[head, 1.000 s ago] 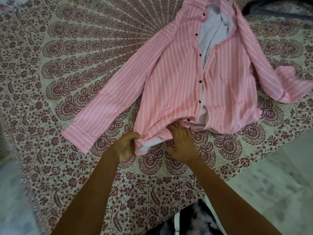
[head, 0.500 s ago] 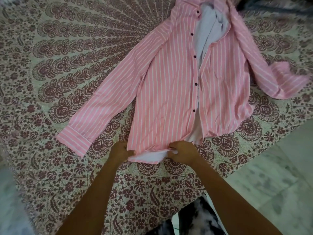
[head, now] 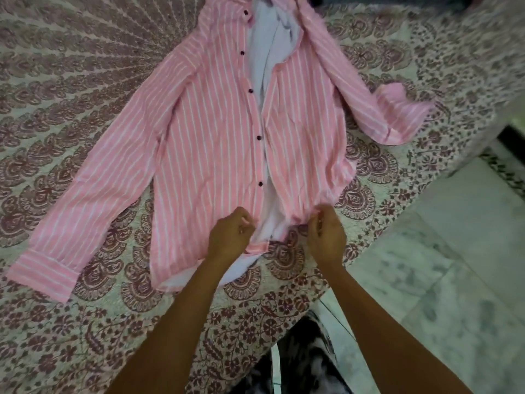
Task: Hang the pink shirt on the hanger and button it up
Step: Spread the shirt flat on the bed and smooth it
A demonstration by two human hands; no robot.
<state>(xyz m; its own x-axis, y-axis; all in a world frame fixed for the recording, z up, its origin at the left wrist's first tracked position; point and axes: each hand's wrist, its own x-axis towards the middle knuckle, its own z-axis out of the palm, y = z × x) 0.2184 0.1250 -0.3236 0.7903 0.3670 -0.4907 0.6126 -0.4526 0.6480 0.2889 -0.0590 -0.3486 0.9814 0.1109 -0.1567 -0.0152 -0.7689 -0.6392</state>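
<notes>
The pink shirt (head: pixel 210 143) with white stripes lies front up on the patterned bedspread, collar away from me. Its front is unbuttoned, showing a pale lining and a row of dark buttons (head: pixel 259 137) down the left panel's edge. My left hand (head: pixel 231 233) pinches the lower edge of the left front panel near the bottom button. My right hand (head: pixel 326 236) pinches the hem of the right front panel. One sleeve stretches out to the lower left, the other is bunched at the right. No hanger is in view.
The bedspread (head: pixel 71 81) with a maroon mandala print covers the bed. The bed's edge runs diagonally at the right, with a marble floor (head: pixel 440 265) beyond it. A dark object (head: pixel 397 1) lies at the top right. Dark patterned fabric (head: pixel 298 359) shows below, between my arms.
Both hands let go of the left panel's hem and shifted right. They now hold the two front panels apart at the bottom of the opening. The shirt lies flatter and lower in view.
</notes>
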